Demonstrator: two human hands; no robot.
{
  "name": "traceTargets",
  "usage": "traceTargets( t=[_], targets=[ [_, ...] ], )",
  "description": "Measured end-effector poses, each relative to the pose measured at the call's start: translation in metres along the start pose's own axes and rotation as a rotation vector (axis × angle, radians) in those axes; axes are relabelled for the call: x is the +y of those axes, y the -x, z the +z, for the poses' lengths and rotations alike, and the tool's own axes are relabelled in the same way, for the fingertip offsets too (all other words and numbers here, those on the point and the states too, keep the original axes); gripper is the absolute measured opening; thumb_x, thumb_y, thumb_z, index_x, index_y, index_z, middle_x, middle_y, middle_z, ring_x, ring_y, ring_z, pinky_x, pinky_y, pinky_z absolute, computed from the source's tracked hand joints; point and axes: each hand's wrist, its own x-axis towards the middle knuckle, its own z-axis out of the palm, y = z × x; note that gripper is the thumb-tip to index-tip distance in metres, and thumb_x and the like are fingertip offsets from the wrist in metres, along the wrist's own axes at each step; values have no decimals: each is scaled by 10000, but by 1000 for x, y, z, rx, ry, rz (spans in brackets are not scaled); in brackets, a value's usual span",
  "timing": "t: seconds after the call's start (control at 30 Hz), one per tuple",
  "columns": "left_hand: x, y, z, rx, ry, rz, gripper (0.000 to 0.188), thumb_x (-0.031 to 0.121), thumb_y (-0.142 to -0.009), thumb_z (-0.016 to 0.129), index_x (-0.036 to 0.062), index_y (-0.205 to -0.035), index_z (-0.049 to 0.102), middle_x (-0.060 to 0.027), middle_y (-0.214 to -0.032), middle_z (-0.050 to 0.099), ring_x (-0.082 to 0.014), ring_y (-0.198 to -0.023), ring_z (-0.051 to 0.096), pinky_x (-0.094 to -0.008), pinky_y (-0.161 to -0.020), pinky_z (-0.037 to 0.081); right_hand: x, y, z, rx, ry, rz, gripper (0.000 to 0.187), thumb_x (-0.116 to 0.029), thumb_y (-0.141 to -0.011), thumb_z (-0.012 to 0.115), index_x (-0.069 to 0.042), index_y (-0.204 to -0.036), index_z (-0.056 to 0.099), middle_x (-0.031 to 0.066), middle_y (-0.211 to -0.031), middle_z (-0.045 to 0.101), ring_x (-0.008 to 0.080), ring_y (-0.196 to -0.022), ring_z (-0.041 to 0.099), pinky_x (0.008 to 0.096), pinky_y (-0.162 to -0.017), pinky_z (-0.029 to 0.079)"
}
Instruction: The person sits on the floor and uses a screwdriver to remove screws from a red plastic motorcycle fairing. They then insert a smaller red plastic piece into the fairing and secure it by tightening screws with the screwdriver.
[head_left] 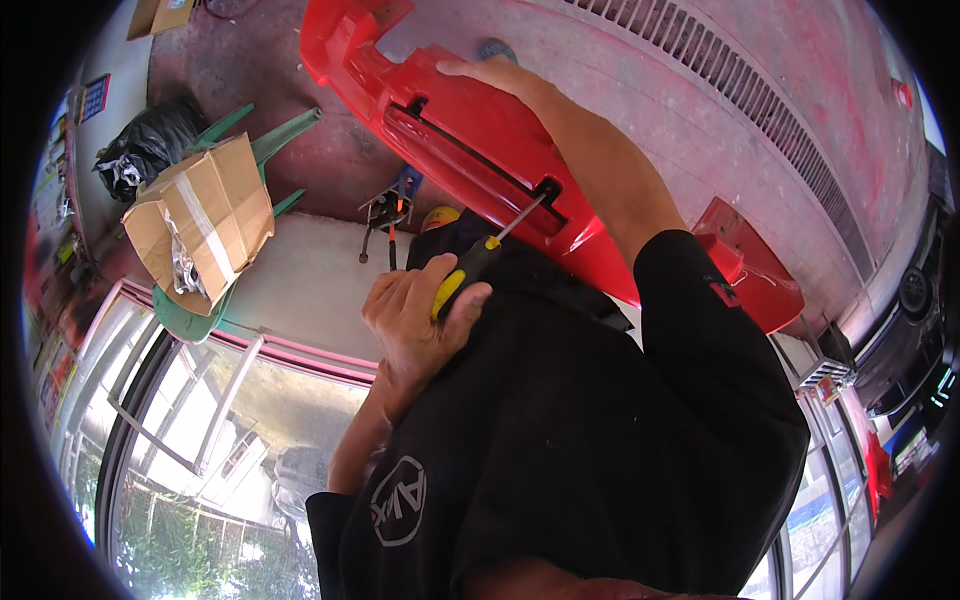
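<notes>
My left hand is wrapped around the black and yellow handle of a screwdriver. Its metal shaft slants up and right, and the tip meets a dark recess at the near end of a long slot in a red car bumper. The glossy bumper stretches from the top left toward my right side. My right hand grips the bumper's far edge, with one digit lying on the red surface; its other fingers are mostly hidden.
Left of me, an open cardboard box rests on a green plastic chair, near a black plastic bag. Several tools lie beyond my left hand. A floor grate crosses the upper right; a dark car stands far right.
</notes>
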Motion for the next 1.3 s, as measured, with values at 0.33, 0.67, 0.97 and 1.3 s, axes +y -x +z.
traceTargets(
  t=[0.33, 0.67, 0.97, 1.3],
  targets=[
    [7, -4, -2, 4, 48, -172, 378, 217, -948, 846, -13, -1216, 710, -190, -965, 751, -324, -759, 727, -392, -700, 587, 1, -6, 0, -19, -52, 15, 921, -764, -713, 883, 10, -1209, 814, 167, -1179, 805, 315, -1049, 782, 401, -956, 588],
    [25, -8, -10, -96, -22, -373, 359, 297, -938, 853, 37, -1151, 726, -127, -917, 739, -336, -703, 736, -419, -615, 579, -13, 12, -5, -48, -29, 34, 756, -654, -832, 877, -30, -1251, 790, 123, -1210, 788, 249, -1042, 755, 372, -948, 566],
    [8, 0, -18, -288, -27, -466, 511, 315, -959, 842, 68, -1337, 603, -142, -959, 695, -358, -802, 741, -454, -675, 577, -20, 16, -5, -37, -47, 61, 752, -650, -834, 874, -30, -1250, 793, 128, -1206, 789, 266, -1028, 758, 387, -946, 567],
    [15, -19, -7, -234, 158, -509, 391, 340, -1051, 736, -2, -1236, 693, -149, -871, 705, -343, -769, 733, -425, -666, 561, -11, 3, -7, -37, -80, 70, 755, -649, -821, 886, -39, -1259, 800, 134, -1199, 792, 267, -1049, 754, 395, -954, 562]
  ],
)
